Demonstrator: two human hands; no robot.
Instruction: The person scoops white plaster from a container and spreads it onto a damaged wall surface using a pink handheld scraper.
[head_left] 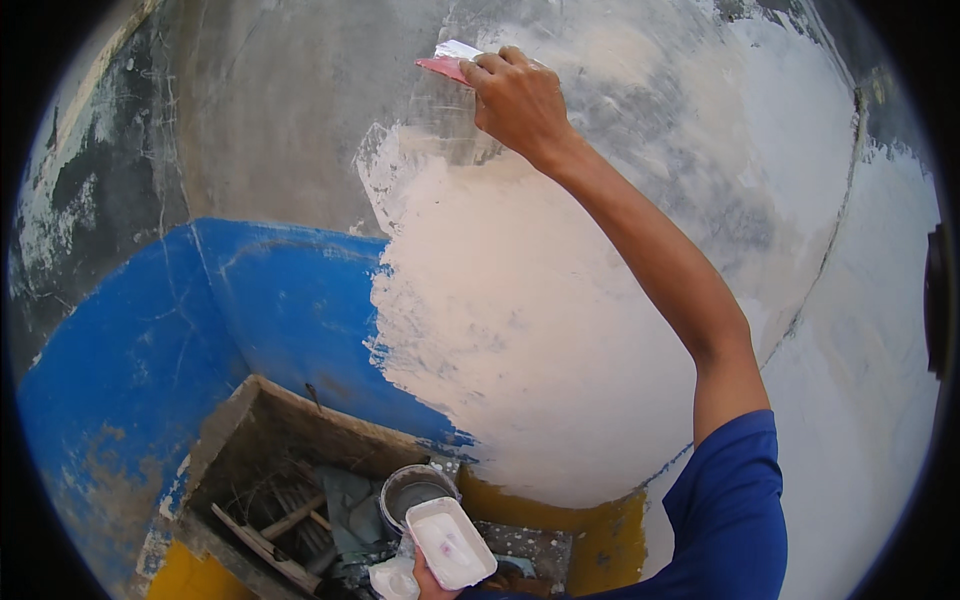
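High on the wall, my right hand [520, 100] is closed round a flat pink scraper [445, 67] with wet white putty along its blade. The scraper is at the bare grey wall [290, 110], beside the upper edge of a whitish coated area [520, 300]. Low in the view, my left hand [432, 582] holds a white rectangular tub [474, 528] from below; only part of this hand shows. White putty coats the inside of the tub.
Below, a rough concrete trough [225, 430] holds wooden sticks [290, 520] and a grey-green cloth [352, 510]. A round bucket [408, 478] stands right behind the tub. Blue paint [290, 290] covers the lower left wall, with yellow paint [610, 545] below the coating.
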